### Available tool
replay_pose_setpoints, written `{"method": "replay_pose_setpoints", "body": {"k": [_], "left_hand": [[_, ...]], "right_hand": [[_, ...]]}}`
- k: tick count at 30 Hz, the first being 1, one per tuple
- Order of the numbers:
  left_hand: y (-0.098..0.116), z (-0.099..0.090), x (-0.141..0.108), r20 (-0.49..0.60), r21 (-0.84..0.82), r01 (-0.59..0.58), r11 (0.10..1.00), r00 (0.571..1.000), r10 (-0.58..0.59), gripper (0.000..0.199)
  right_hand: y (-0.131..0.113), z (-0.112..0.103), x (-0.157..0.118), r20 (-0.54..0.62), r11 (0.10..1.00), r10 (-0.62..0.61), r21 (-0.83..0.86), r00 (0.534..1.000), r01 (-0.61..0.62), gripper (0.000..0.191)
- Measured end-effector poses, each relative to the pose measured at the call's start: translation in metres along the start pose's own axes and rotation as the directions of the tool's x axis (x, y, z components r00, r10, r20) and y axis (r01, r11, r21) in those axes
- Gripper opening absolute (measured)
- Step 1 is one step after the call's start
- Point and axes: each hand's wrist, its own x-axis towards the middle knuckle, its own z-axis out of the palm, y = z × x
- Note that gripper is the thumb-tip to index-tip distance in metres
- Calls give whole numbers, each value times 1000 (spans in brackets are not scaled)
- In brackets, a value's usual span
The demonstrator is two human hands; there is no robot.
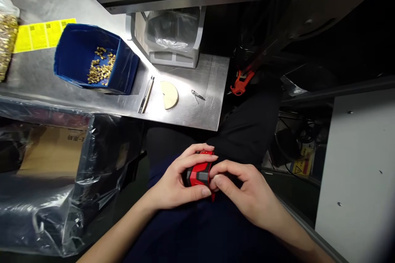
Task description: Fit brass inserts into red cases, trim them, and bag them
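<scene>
Lower centre of frame: left hand clasps red-and-black part between thumb and fingers, presumably to steady it, while right hand, fingers bent, works at its right edge, whether pinching I cannot tell.

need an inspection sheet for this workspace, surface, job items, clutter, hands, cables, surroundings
Surface: metal bench, bearing a blue bin of brass-coloured parts
Job's things: red-and-black housing, held over the lap
Clutter: two slender tools, pale half-disc, small metal clipper-like tool
Hands: left hand grips the housing; right hand has fingers at its edge, grip unclear
Cables: dark cables near a yellow warning label
Surroundings: grey panel right; plastic sheeting left
</scene>
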Motion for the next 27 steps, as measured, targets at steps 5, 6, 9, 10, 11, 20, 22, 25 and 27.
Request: {"method": "replay_pose_setpoints", "body": {"k": [5, 6, 9, 10, 11, 20, 22, 25, 27], "left_hand": [[5, 6, 2, -8, 110, -19, 994, 1000, 20, 66], [6, 7, 2, -11, 130, -19, 991, 1000, 20, 67], [7, 9, 2, -14, 179, -16, 984, 1000, 19, 71], [7, 9, 2, -14, 192, -14, 981, 1000, 17, 72], [7, 10, 2, -12, 205, -13, 979, 1000, 16, 72], [7, 14, 2, -8, 321, -58, 945, 998, 64, 75], [7, 15, 3, -19, 339, -52, 939, 998, 62, 74], [9, 16, 4, -34, 365, -32, 931, 998, 48, 72], [9, 16, 3, -43, 373, -22, 927, 998, 41, 73]], "right_hand": [[1, 1, -3, -68, 999, 28, -23, 997, -30, 16], [1, 1, -4, -77, 999, 36, -31, 996, -39, 15], [3, 0, -6, -83, 997, 65, -30, 994, -67, 15], [4, 0, -7, -83, 997, 71, -27, 994, -74, 15], [4, 0, -7, -85, 997, 76, -26, 993, -79, 16], [1, 3, -8, -143, 989, 99, -94, 985, -113, 20], [1, 3, -8, -158, 989, 101, -95, 982, -117, 19], [1, 1, -8, -160, 988, 115, -87, 980, -130, 16], [1, 0, -8, -146, 987, 126, -85, 981, -140, 15]]}}
